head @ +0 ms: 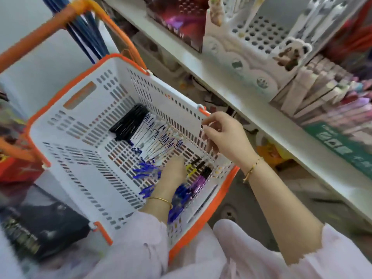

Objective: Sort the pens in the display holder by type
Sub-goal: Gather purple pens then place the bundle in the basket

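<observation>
One basket; right hand curls onto its rim; left hand sits among blue pens, grip unclear, pens too blurred to count; one black pen bundle.

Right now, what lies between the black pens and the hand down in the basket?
Clear pens with blue markings lie in the basket between the black pens and the left hand; the head view shows it.

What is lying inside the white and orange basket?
Inside the basket lie black pens, clear pens, loose blue pens and purple and yellow markers. The left hand reaches in and covers some blue pens; what its fingers hold cannot be seen.
</observation>
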Motion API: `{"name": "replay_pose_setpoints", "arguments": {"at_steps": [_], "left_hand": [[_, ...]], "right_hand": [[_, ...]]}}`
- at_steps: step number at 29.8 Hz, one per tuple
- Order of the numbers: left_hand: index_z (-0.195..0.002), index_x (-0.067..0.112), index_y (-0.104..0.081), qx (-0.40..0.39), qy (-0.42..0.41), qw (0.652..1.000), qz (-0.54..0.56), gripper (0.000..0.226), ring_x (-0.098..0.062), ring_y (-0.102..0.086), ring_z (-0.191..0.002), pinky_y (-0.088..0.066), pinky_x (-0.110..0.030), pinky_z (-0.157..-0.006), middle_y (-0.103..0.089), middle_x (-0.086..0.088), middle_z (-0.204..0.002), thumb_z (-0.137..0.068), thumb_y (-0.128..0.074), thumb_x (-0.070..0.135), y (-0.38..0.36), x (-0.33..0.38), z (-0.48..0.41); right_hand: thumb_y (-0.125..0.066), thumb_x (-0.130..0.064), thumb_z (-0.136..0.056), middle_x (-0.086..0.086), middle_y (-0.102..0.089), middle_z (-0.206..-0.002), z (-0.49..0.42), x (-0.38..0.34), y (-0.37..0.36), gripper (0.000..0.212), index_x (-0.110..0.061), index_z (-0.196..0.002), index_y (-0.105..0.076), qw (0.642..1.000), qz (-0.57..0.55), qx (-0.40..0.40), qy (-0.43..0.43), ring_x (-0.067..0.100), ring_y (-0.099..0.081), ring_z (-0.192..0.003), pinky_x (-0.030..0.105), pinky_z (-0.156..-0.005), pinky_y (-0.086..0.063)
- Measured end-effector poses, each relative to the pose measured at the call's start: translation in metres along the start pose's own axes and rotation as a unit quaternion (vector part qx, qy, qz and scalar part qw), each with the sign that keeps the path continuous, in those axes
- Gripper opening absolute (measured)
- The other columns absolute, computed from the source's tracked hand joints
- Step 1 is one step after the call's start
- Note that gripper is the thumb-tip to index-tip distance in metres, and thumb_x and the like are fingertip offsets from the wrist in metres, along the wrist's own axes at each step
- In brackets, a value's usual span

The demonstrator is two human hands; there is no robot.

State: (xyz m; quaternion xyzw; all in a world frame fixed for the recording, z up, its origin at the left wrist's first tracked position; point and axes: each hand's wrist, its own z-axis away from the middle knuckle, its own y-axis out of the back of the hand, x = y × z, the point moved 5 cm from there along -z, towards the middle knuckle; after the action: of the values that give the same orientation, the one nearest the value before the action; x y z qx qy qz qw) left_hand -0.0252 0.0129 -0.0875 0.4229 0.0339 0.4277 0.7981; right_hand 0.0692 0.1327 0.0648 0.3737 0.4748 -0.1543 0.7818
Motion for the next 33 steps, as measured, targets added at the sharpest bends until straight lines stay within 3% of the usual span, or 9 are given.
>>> {"name": "replay_pose_setpoints", "arguments": {"at_steps": [5,9,13,17,20,23,27,30,33], "left_hand": [[-0.124,-0.001,-0.049,-0.033,-0.08,0.99,-0.115,0.056,-0.034,-0.049,-0.114,-0.039,-0.037,-0.092,-0.053,-0.02,-0.124,-0.094,-0.048,0.047,-0.033,0.022,-0.021],[-0.117,0.0,-0.052,-0.128,-0.06,0.988,0.06,0.038,-0.029,-0.056,-0.097,-0.043,-0.03,-0.075,-0.058,-0.019,-0.115,-0.097,-0.047,0.031,-0.044,0.037,-0.014],[-0.112,0.003,-0.052,-0.187,-0.031,0.97,0.154,0.026,-0.018,-0.051,-0.08,-0.036,-0.026,-0.061,-0.055,-0.006,-0.089,-0.096,-0.049,0.022,-0.045,0.039,-0.014],[-0.116,0.008,-0.051,-0.237,0.011,0.944,0.23,0.027,-0.021,-0.053,-0.095,-0.041,-0.03,-0.081,-0.056,-0.005,-0.095,-0.092,-0.053,0.021,-0.046,0.037,-0.014],[-0.117,0.007,-0.054,-0.244,0.021,0.937,0.248,0.03,-0.024,-0.056,-0.096,-0.044,-0.032,-0.083,-0.058,-0.007,-0.095,-0.091,-0.056,0.023,-0.048,0.033,-0.013],[-0.117,0.006,-0.055,-0.229,0.033,0.929,0.288,0.044,-0.031,-0.062,-0.096,-0.051,-0.047,-0.091,-0.064,-0.015,-0.099,-0.082,-0.064,0.032,-0.044,0.025,-0.017],[-0.113,0.0,-0.054,-0.233,0.059,0.868,0.435,0.026,-0.021,-0.063,-0.069,-0.055,-0.035,-0.069,-0.061,-0.011,-0.082,-0.094,-0.056,0.017,-0.014,0.02,-0.008],[-0.111,-0.004,-0.055,-0.244,0.044,0.82,0.516,0.018,-0.018,-0.063,-0.07,-0.055,-0.031,-0.066,-0.064,-0.012,-0.086,-0.096,-0.05,0.003,0.017,0.023,0.008],[-0.12,-0.003,-0.05,-0.246,-0.003,0.806,0.538,0.026,-0.017,-0.063,-0.074,-0.056,-0.03,-0.069,-0.068,-0.012,-0.091,-0.094,-0.049,-0.002,0.052,0.031,0.035]], "right_hand": [[-0.05,-0.009,-0.094,0.007,-0.067,-0.076,-0.001,0.011,0.001,0.011,-0.015,-0.102,-0.056,0.999,-0.026,0.017,-0.022,0.017,-0.064,-0.054,0.031,-0.048,-0.052],[-0.051,-0.01,-0.094,0.006,-0.067,-0.076,0.0,0.014,0.002,0.011,-0.016,-0.102,-0.056,0.999,-0.036,0.033,-0.018,0.017,-0.064,-0.055,0.027,-0.048,-0.053],[-0.052,-0.012,-0.093,0.004,-0.066,-0.075,0.001,0.016,0.001,0.01,-0.016,-0.101,-0.057,0.999,-0.027,0.045,-0.002,0.012,-0.063,-0.052,0.028,-0.047,-0.054],[-0.053,-0.013,-0.093,0.002,-0.065,-0.076,0.002,0.017,0.0,0.01,-0.016,-0.102,-0.057,0.998,-0.026,0.049,0.006,0.011,-0.063,-0.053,0.026,-0.047,-0.053],[-0.053,-0.013,-0.093,0.002,-0.065,-0.076,0.001,0.017,0.0,0.009,-0.016,-0.102,-0.057,0.998,-0.025,0.053,0.013,0.011,-0.063,-0.053,0.024,-0.047,-0.052],[-0.053,-0.013,-0.093,0.002,-0.065,-0.075,0.001,0.017,0.001,0.01,-0.014,-0.102,-0.057,0.998,-0.028,0.057,0.016,0.012,-0.063,-0.052,0.023,-0.047,-0.052],[-0.053,-0.013,-0.093,0.004,-0.065,-0.075,0.003,0.014,0.003,0.009,-0.013,-0.101,-0.057,0.997,-0.042,0.061,0.014,0.017,-0.064,-0.054,0.029,-0.047,-0.054],[-0.053,-0.012,-0.093,0.008,-0.067,-0.077,0.005,0.011,0.005,0.009,-0.011,-0.101,-0.058,0.996,-0.072,0.06,0.005,0.023,-0.065,-0.057,0.037,-0.05,-0.053],[-0.052,-0.01,-0.093,0.01,-0.067,-0.076,0.011,0.004,0.012,0.01,-0.008,-0.1,-0.059,0.99,-0.128,0.066,-0.002,0.022,-0.063,-0.054,0.033,-0.05,-0.052]]}}
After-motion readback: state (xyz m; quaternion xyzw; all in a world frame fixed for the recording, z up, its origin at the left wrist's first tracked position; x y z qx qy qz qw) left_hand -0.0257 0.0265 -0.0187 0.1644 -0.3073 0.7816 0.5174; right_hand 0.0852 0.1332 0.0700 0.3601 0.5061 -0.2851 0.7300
